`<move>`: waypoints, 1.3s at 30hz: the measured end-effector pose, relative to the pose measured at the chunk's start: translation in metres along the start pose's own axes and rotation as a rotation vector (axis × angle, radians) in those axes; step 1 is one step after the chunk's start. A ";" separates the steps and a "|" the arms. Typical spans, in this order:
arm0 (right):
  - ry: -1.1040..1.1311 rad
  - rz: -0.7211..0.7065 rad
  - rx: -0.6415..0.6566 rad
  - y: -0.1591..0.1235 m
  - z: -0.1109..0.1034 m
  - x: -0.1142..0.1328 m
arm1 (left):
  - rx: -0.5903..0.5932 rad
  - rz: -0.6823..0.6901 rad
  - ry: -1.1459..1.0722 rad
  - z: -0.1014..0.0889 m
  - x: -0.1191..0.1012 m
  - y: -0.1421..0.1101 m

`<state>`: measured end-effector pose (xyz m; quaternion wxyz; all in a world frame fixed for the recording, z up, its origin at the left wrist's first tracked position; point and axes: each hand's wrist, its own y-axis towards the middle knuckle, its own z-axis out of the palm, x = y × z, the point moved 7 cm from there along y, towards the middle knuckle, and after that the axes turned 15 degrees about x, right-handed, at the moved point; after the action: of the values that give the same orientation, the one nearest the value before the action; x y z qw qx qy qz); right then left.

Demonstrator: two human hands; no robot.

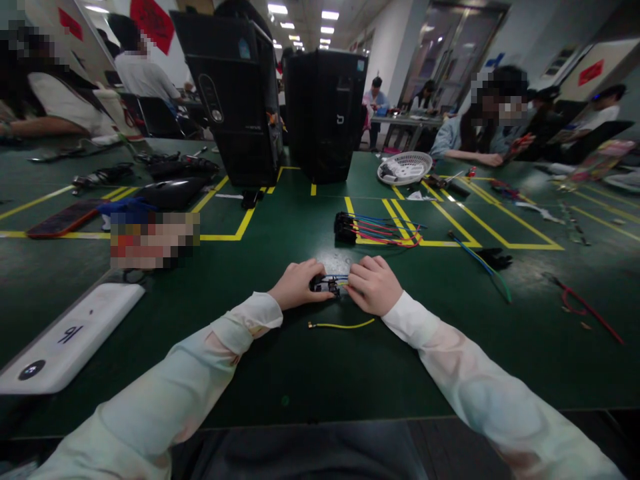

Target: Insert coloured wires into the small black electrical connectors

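Observation:
My left hand (300, 285) is closed around a small black plug connector (327, 287), holding it just above the green table. Opposite it, my right hand (374, 285) pinches blue and yellow wires (342, 278) that run into the connector; its fingertips partly cover them. A loose yellow wire (343, 325) with a metal terminal at one end lies just in front of my hands. Beyond them is a bundle of black connectors (345, 228) with blue, red and green wires.
Two black computer towers (325, 113) stand at the back. A white basket (405, 168) sits behind on the right. To the left lie a white device (75, 337) and an orange-edged phone (64, 218). Blue-green wires (483, 263) and a red wire (590, 310) lie to the right. Several people sit around.

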<state>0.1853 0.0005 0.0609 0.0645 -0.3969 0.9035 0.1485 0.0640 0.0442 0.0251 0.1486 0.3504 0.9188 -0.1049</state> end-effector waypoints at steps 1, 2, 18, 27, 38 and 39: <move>0.006 -0.019 0.006 0.000 0.000 0.001 | -0.002 0.000 0.000 0.000 0.000 0.000; 0.010 -0.037 0.013 0.000 0.001 0.002 | -0.004 0.000 0.001 0.000 0.000 0.000; -0.018 -0.038 0.003 -0.001 0.003 -0.001 | -0.010 0.004 0.009 0.001 0.001 0.000; -0.058 0.034 -0.027 -0.001 0.000 -0.004 | -0.011 0.007 0.022 0.000 0.000 0.000; -0.058 -0.007 -0.032 -0.001 -0.001 0.000 | -0.019 0.019 0.019 0.001 0.000 0.000; -0.053 -0.026 -0.023 -0.001 0.000 0.001 | -0.017 0.020 0.018 0.001 0.000 0.000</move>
<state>0.1852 -0.0013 0.0603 0.0856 -0.4052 0.8945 0.1685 0.0638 0.0439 0.0242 0.1442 0.3593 0.9174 -0.0926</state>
